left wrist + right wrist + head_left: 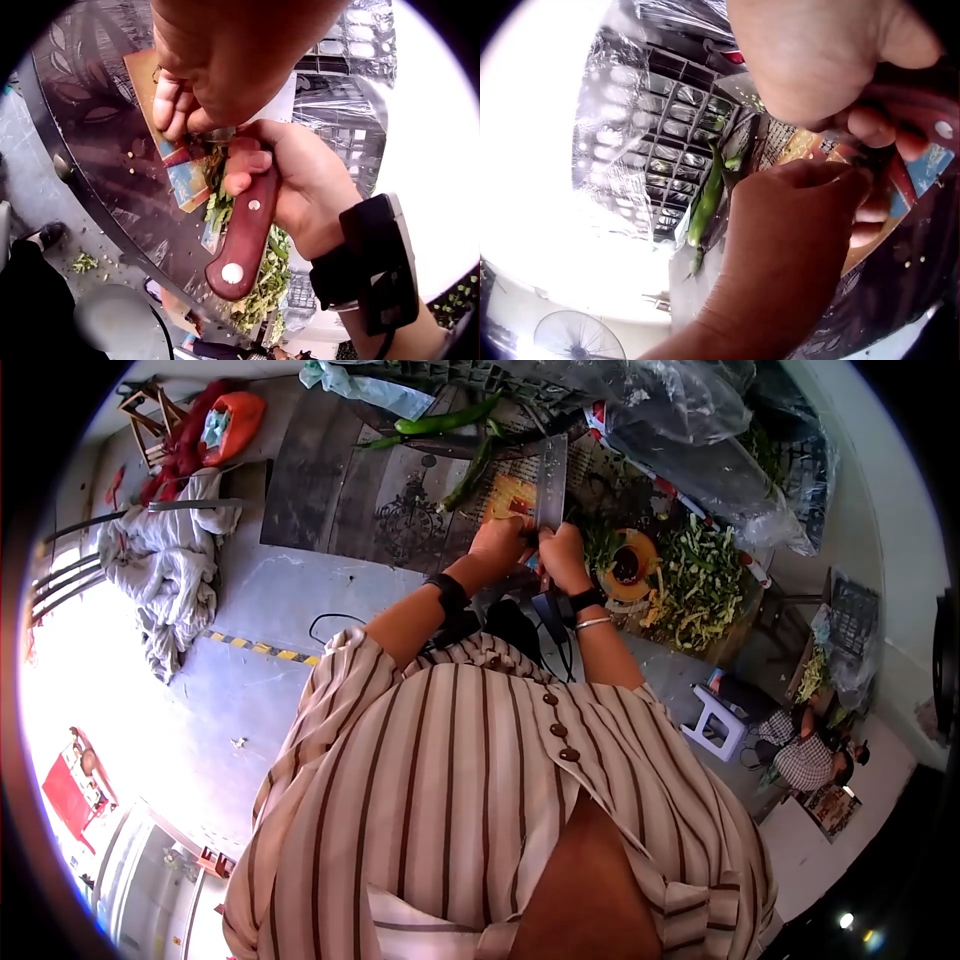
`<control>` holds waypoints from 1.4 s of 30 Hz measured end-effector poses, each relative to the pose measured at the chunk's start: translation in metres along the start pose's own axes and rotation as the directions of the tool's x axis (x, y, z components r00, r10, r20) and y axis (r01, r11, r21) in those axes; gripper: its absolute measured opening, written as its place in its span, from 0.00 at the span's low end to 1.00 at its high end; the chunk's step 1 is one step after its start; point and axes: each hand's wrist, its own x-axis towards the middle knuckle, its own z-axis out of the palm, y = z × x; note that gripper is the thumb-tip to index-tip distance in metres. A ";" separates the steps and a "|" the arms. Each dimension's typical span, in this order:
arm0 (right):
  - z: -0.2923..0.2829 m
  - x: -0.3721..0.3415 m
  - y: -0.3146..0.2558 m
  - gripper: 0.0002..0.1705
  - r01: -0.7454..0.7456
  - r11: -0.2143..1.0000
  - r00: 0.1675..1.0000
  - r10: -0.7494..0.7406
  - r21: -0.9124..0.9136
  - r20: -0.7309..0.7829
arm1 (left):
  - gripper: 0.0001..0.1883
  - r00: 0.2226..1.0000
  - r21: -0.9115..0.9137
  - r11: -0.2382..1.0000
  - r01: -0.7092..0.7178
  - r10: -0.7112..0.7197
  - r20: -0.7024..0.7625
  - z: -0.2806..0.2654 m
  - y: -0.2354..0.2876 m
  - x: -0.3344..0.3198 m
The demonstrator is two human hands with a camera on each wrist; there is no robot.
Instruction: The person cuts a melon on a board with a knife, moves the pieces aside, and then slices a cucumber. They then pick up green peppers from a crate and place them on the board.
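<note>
My right hand (565, 555) grips a kitchen knife by its dark red riveted handle (244, 232). The broad blade (551, 475) points away from me over an orange printed sheet (512, 495). Close beside the blade is my left hand (498, 542), its fingers (166, 105) bent and its thumb brought in to pinch. What it pinches is hidden behind the fingers in every view. Dark green cut pieces (217, 184) lie right by the blade. Long green peppers (450, 420) rest farther back on the table, one of them (706, 202) beside a black crate.
A heap of shredded greens (695, 585) covers the table's right side, next to a round orange item (628, 565). Behind stand a black plastic crate (679, 127) and clear plastic bags (670, 420). A white stool (715, 722) and another person (805, 760) are at lower right.
</note>
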 end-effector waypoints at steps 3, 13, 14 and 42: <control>-0.002 -0.009 0.003 0.18 0.011 1.000 0.999 -0.011 -0.003 -0.035 | 0.09 0.994 0.032 0.996 -0.080 0.082 -0.073 0.006 -0.010 0.001; 0.001 -0.030 0.002 0.16 -0.056 0.997 0.998 0.057 -0.045 0.034 | 0.10 0.998 0.096 0.995 -0.034 0.038 -0.042 0.006 -0.009 0.003; 0.001 -0.030 0.001 0.16 -0.056 0.998 0.998 0.057 -0.042 0.033 | 0.09 1.000 0.052 0.998 -0.018 0.019 -0.015 0.005 -0.009 0.003; 0.008 -0.027 0.010 0.16 -0.021 0.993 1.000 0.021 -0.118 0.001 | 0.09 0.997 0.130 0.990 -0.052 0.059 -0.050 0.012 -0.015 0.008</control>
